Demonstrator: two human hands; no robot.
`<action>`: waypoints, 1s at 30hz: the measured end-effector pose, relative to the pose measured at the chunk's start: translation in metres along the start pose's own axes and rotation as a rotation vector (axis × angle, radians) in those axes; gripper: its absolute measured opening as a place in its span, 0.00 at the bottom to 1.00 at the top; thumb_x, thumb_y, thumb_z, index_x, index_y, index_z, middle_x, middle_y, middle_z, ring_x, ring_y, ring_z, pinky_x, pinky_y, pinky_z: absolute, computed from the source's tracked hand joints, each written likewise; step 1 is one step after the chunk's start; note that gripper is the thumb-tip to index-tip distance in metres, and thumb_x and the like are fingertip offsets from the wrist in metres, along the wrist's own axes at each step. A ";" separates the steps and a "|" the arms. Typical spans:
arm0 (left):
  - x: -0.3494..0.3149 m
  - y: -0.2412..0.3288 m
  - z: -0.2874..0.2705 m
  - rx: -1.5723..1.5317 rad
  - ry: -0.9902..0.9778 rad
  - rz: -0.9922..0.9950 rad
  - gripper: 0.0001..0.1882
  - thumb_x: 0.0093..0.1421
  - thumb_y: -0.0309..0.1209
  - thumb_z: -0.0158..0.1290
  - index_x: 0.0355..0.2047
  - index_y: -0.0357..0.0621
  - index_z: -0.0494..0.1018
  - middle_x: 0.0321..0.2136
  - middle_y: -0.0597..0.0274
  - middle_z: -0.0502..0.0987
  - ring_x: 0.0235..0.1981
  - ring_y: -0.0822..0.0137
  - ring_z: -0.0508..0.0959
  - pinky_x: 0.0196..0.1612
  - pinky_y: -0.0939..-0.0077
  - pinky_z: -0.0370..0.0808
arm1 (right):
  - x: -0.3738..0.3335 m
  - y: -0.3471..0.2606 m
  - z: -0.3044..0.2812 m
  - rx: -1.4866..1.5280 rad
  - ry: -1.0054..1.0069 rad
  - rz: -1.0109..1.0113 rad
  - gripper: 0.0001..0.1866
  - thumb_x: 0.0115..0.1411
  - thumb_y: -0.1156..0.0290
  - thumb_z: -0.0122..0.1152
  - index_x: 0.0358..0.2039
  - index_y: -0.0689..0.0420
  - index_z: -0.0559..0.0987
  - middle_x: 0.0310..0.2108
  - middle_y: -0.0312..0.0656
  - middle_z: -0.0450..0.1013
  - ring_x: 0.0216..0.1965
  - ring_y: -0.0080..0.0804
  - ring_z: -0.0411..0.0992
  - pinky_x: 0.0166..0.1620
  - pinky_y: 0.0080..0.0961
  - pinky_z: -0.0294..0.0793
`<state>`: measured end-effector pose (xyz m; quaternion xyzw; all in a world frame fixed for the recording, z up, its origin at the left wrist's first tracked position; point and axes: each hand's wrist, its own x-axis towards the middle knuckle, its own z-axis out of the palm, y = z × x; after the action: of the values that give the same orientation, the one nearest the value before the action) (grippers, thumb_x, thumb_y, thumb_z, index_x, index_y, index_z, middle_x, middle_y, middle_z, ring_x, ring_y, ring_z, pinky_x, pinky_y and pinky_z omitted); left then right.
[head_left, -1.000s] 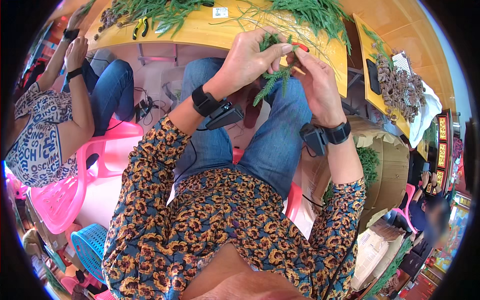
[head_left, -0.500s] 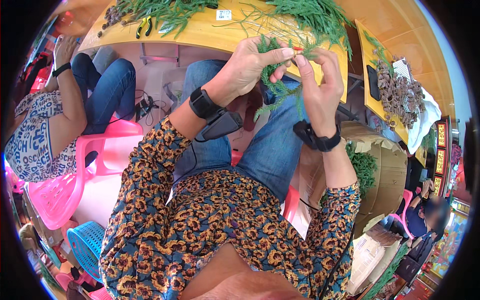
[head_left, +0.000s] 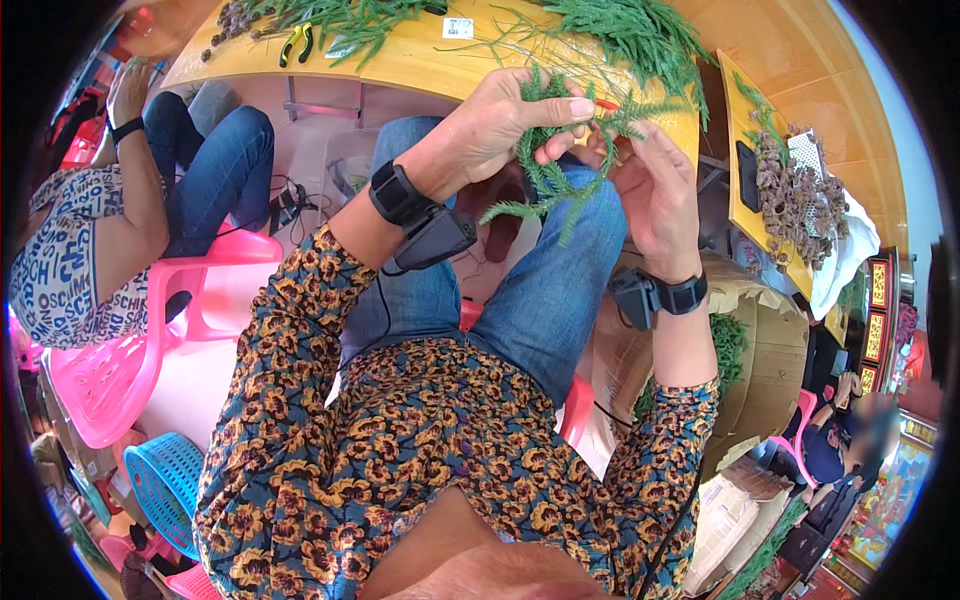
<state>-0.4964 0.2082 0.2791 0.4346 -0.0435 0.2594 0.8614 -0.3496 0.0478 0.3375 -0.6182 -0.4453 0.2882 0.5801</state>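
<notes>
- Left hand (head_left: 490,130): thumb and fingers pinched on a green sprig (head_left: 550,178). Firm hold, by the look of it.
- Right hand (head_left: 655,205): fingers curled in at the sprig's other side, palm partly showing. Leaves cover the fingertips; can't tell if they're gripping.
- Sprig: between both hands, over the lap, just off the near edge of the table (head_left: 425,72) as seen from above. Side shoots fan out left, right and down.
- Small red piece (head_left: 605,104) by the left thumb tip. Too small to say what.
- Step in hand, my read: two-handed fingertip work where the stems meet.
- Next move calls for: left pinch kept steady, right fingertips clear of the leaves, light force. Thin shoots could bend or snag.
- Containers: open cardboard box (head_left: 775,365) to the right, with greenery (head_left: 729,340) in it.
- Blue basket (head_left: 160,495), lower left, slotted wall. Contents: can't tell.
- Clear bin (head_left: 345,172) under the table, partly hidden; contents unclear.
- Loose on the table, not boxed: big pile of branches (head_left: 640,40) and, further left, pliers (head_left: 297,45) with black-and-yellow handles, apart from both hands.
</notes>
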 end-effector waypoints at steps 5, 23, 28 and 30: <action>-0.004 0.001 -0.005 0.092 -0.067 0.015 0.09 0.73 0.32 0.63 0.44 0.38 0.79 0.26 0.64 0.79 0.20 0.77 0.75 0.24 0.82 0.69 | 0.001 0.006 -0.001 0.435 -0.389 0.240 0.17 0.79 0.59 0.56 0.47 0.62 0.81 0.51 0.47 0.80 0.49 0.41 0.77 0.54 0.38 0.76; -0.014 0.011 0.012 0.413 -0.309 -0.211 0.11 0.71 0.32 0.65 0.41 0.34 0.80 0.25 0.63 0.81 0.21 0.77 0.79 0.25 0.81 0.75 | -0.001 -0.010 -0.043 -0.334 -0.766 0.221 0.11 0.72 0.65 0.69 0.39 0.62 0.84 0.43 0.35 0.81 0.43 0.29 0.77 0.53 0.36 0.76; -0.004 -0.002 0.006 0.436 -0.221 -0.173 0.10 0.71 0.32 0.65 0.39 0.35 0.81 0.25 0.64 0.81 0.21 0.75 0.80 0.26 0.80 0.76 | -0.003 -0.009 -0.030 -0.889 -0.525 -0.372 0.11 0.71 0.67 0.69 0.41 0.63 0.84 0.42 0.33 0.79 0.43 0.29 0.75 0.49 0.31 0.75; 0.000 -0.004 0.008 0.508 -0.096 -0.099 0.10 0.71 0.32 0.64 0.38 0.35 0.81 0.24 0.63 0.82 0.21 0.74 0.80 0.26 0.78 0.77 | -0.009 0.005 -0.025 -0.811 -0.364 -0.275 0.10 0.72 0.68 0.67 0.42 0.62 0.85 0.43 0.34 0.80 0.45 0.29 0.76 0.51 0.32 0.76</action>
<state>-0.4935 0.1999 0.2815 0.6502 0.0034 0.1987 0.7333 -0.3305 0.0287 0.3352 -0.6697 -0.6944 0.1148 0.2370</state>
